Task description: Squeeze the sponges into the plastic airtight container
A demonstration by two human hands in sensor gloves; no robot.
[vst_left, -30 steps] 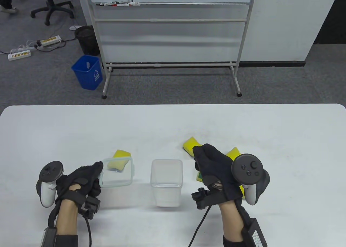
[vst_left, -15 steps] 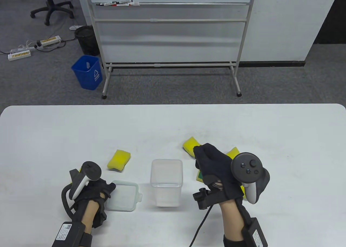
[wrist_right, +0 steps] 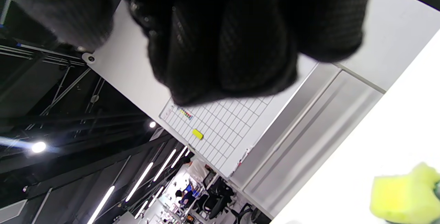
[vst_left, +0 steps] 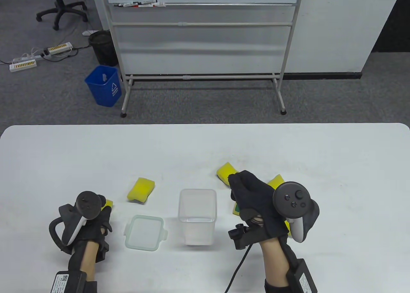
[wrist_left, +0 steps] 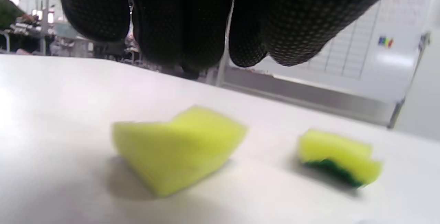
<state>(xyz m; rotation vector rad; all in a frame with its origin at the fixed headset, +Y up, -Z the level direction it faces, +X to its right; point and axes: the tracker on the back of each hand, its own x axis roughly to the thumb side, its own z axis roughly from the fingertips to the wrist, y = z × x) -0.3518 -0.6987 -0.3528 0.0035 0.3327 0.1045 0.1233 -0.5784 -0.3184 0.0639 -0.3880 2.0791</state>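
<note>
The clear plastic container (vst_left: 197, 216) stands open at the table's middle front. Its lid (vst_left: 144, 232) lies flat on the table to its left. My left hand (vst_left: 104, 211) is empty, left of the lid, with its fingers (wrist_left: 192, 28) hanging just above a yellow sponge (vst_left: 108, 204) (wrist_left: 178, 148). A second yellow sponge (vst_left: 141, 189) with a green underside (wrist_left: 338, 162) lies behind the lid. My right hand (vst_left: 238, 185) is curled, holds nothing I can see, and hovers over several sponges; one (vst_left: 225, 171) (wrist_right: 405, 196) and another (vst_left: 277, 181) show beyond it.
The white table (vst_left: 205, 145) has bare room at the back and on both sides. Off the table stand a whiteboard on a frame (vst_left: 205, 33) and a blue bin (vst_left: 104, 86) on the floor.
My left hand carried the lid down from beside the container, laid it flat on the table and let go, then moved left over a sponge. My right hand has not moved.
</note>
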